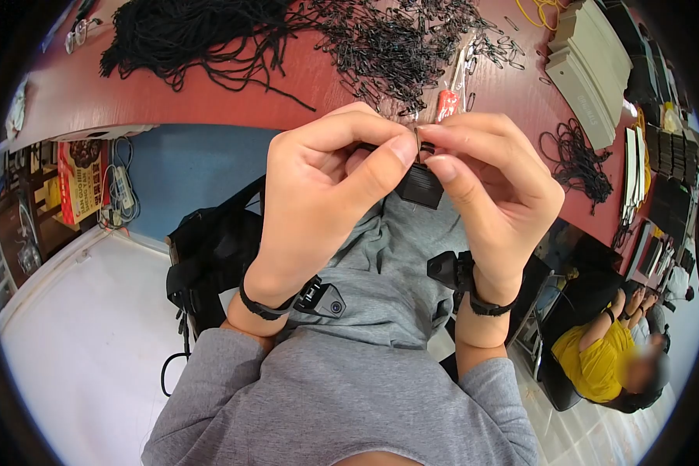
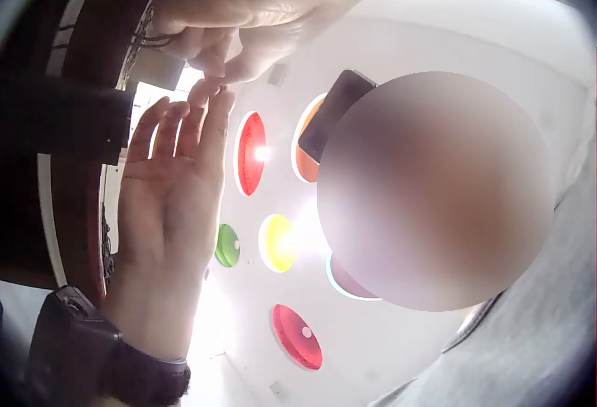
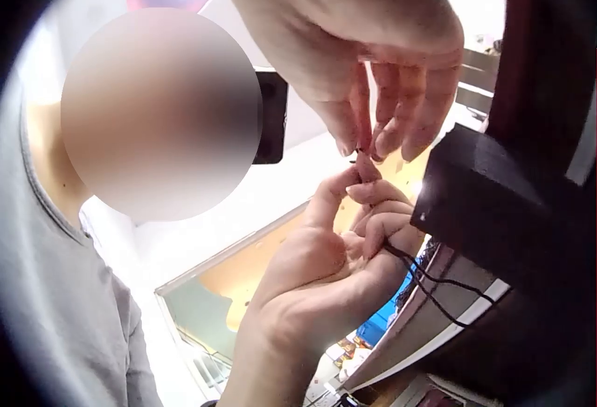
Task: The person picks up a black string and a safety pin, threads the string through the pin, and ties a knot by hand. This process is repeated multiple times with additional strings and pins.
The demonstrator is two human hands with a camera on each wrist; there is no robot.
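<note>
My left hand and right hand meet over my lap, just below the table's front edge in the head view. Thumb and forefinger of the left hand pinch a small thin dark piece, and the right fingertips pinch at it too. Right below them hangs a black rectangular block. In the right wrist view, a black cord runs from the curled left fingers past the black block. Too small to tell is the exact shape of the pinched piece.
On the red table lie a heap of black cords, a pile of black safety pins, a red-handled tool and a smaller cord bundle. Grey boxes stand at right; a person in yellow sits beyond.
</note>
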